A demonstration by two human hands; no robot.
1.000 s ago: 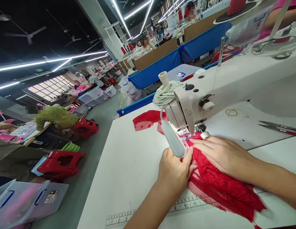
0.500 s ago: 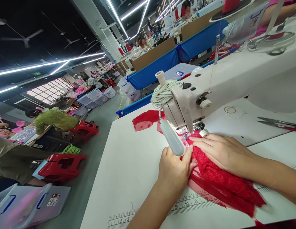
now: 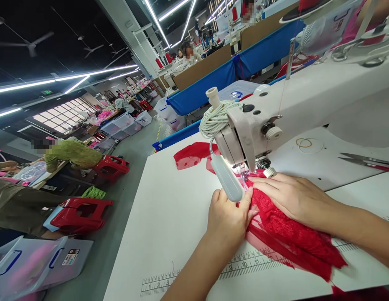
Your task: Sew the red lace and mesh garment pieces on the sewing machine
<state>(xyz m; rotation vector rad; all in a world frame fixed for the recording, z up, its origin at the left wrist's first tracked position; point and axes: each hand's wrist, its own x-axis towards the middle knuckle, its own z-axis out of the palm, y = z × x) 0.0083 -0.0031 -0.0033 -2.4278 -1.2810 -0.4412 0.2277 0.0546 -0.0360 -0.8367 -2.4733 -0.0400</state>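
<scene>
Red lace fabric (image 3: 285, 221) with a sheer mesh edge lies on the white table, its upper end at the needle and presser foot (image 3: 244, 175) of a white sewing machine (image 3: 310, 104). My left hand (image 3: 227, 213) is closed on the fabric's left edge just in front of the foot, thumb and fingertips together, with some fingers hidden under the grey lamp (image 3: 227, 177). Flat on top of the lace, my right hand (image 3: 294, 196) lies with its fingers stretched toward the needle. The fabric's lower end trails toward the table's front edge.
Another red mesh piece (image 3: 194, 155) lies behind the machine head. Scissors (image 3: 366, 161) rest on the machine bed at right. A printed ruler (image 3: 244, 265) runs along the table front. Plastic bins (image 3: 72, 259), red stools (image 3: 83, 215) and other people are at left.
The view has shifted slightly. Both hands stay in nearly the same place on the red lace, and any movement of the fabric is too small to tell.
</scene>
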